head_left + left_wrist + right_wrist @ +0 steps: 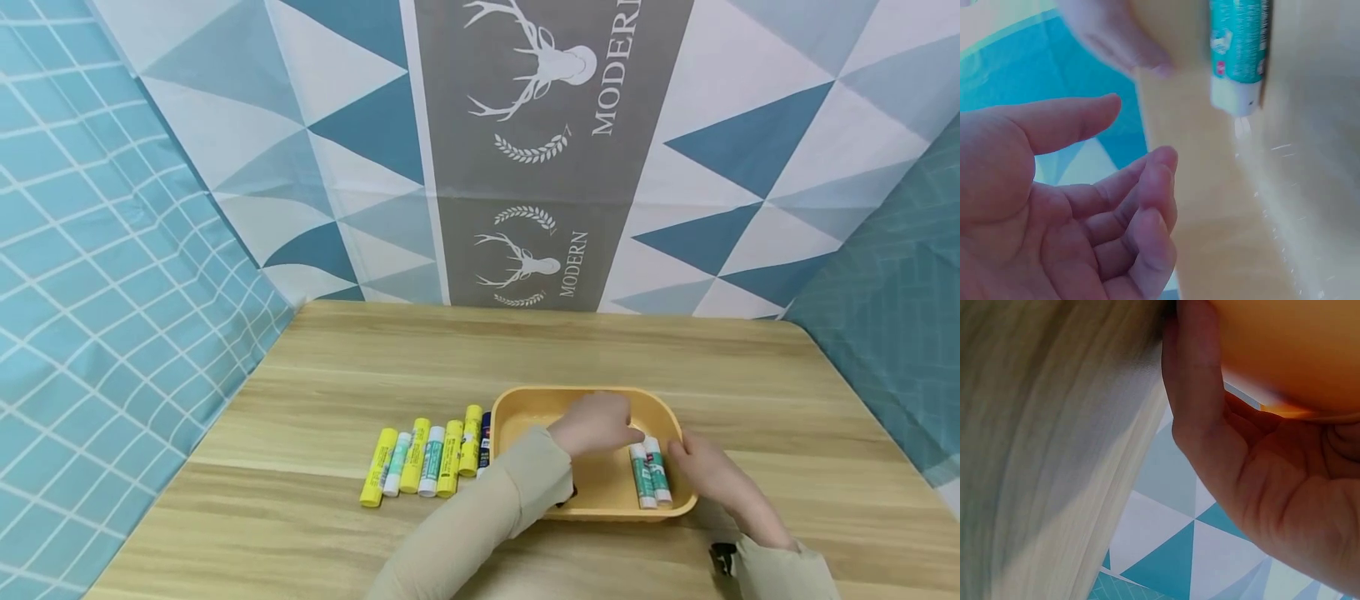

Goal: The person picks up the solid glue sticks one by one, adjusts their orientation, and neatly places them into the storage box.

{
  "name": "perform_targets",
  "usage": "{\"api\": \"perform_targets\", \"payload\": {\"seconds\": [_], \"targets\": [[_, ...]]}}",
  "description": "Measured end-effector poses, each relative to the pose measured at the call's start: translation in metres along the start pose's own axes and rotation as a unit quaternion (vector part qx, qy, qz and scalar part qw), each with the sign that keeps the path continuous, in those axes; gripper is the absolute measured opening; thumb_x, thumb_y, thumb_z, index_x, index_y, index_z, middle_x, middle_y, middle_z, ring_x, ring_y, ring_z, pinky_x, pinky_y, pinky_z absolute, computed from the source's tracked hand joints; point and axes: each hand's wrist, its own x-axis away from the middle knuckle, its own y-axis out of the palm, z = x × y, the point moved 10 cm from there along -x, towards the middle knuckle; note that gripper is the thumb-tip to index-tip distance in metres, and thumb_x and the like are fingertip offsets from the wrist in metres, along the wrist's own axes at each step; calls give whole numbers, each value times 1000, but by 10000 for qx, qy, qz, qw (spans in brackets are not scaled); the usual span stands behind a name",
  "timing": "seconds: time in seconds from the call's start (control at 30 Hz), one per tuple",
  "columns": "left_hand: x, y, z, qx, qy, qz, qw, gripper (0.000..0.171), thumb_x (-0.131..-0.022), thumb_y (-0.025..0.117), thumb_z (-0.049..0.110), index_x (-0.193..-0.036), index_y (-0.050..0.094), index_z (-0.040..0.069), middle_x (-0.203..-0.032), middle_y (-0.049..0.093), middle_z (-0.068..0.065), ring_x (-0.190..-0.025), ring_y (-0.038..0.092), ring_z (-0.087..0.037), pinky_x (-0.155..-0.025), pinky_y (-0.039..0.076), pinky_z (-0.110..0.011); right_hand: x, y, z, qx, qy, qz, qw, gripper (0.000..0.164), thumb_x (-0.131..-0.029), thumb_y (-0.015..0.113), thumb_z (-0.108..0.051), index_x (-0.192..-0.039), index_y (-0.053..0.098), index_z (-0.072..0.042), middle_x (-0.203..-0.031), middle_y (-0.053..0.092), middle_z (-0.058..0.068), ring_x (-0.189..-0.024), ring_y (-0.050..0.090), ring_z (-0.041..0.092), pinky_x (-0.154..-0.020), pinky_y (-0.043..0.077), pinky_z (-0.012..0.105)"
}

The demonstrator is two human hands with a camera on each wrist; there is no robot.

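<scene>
Two green-and-white glue sticks, a left glue stick [642, 477] and a right glue stick [657, 471], lie side by side along the right end of a yellow plastic tray [517, 397]. Above the tray, just beyond the sticks, is my left hand [597, 423]; in the left wrist view its thumb and loosely bent fingers [1157, 187] stand apart with nothing between them. My right hand [708, 473] holds the tray's right wall from outside, thumb at the rim. The right wrist view shows that hand [1272, 469] against the tray's outer side, with some fingers hidden.
Left of the tray, a row of glue sticks lies on the wooden table [262, 500]: several yellow ones [379, 467], two green-and-white ones [431, 461] and a dark blue one [484, 442] against the tray wall, partly hidden by my sleeve. Patterned cloth [360, 167] hangs behind the table.
</scene>
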Motion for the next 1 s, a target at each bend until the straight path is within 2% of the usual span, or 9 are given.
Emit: {"api": "perform_targets", "payload": {"seconds": [0.07,0.13,0.23,0.33,0.5,0.6,0.77,0.9,1.0], "targets": [[5,-6,-4,191,15,78,9998,39,-84,61,34,-57,40,16,-50,32,7,-43,29,-6,-42,25,-19,1,2,1,-48,55,-23,10000,36,-97,28,-20,-107,46,10,-74,49,7,-64,48,16,-52,42,28],[9,-12,-8,338,18,135,9993,32,-85,61,31,-60,47,15,-53,38,8,-46,34,-5,-45,28,-18,1,3,3,-75,97,-36,9999,33,-96,28,-19,-103,46,8,-72,48,7,-62,47,16,-51,42,28],[17,-21,-13,522,-14,170,9985,17,-86,60,27,-74,58,15,-66,52,9,-56,45,-5,-52,36,-17,1,4,4,-81,121,-5,9999,29,-95,29,-18,-96,46,5,-69,44,6,-60,45,16,-49,41,27],[24,-31,-19,781,-91,278,9965,11,-87,59,26,-86,61,16,-76,57,9,-61,48,-6,-55,38,-18,0,4,3,-63,71,29,10000,29,-96,28,-18,-94,46,5,-68,43,6,-59,45,16,-49,41,27],[36,-48,-31,1332,-13,594,9893,13,-88,58,28,-90,62,15,-75,56,7,-60,49,-7,-52,39,-19,0,4,3,-92,98,-2,9999,33,-96,27,-19,-101,45,8,-71,45,7,-61,47,17,-50,43,28],[44,-56,-39,1481,6,704,9865,15,-88,57,28,-91,62,14,-75,56,6,-61,50,-7,-52,40,-19,0,5,3,-140,113,-38,9998,34,-96,27,-19,-106,43,10,-73,46,8,-62,47,17,-50,43,28],[53,-68,-58,1706,-177,928,9808,19,-88,57,30,-94,63,14,-77,58,5,-63,51,-8,-54,40,-20,-1,3,2,-104,102,5,9999,30,-96,28,-18,-98,44,7,-68,42,6,-58,44,16,-48,41,27],[58,-72,-72,1892,-258,1083,9756,18,-87,58,31,-93,64,15,-76,57,5,-63,51,-9,-56,40,-20,-2,3,2,-69,106,-17,9999,31,-96,27,-18,-100,43,8,-69,42,7,-58,43,17,-48,40,27],[61,-71,-79,2209,-124,1030,9698,17,-88,58,29,-93,64,14,-77,59,2,-66,54,-12,-57,41,-22,-1,5,2,-91,151,-46,9998,31,-96,27,-18,-102,43,8,-69,42,7,-58,43,16,-48,41,27]]}}
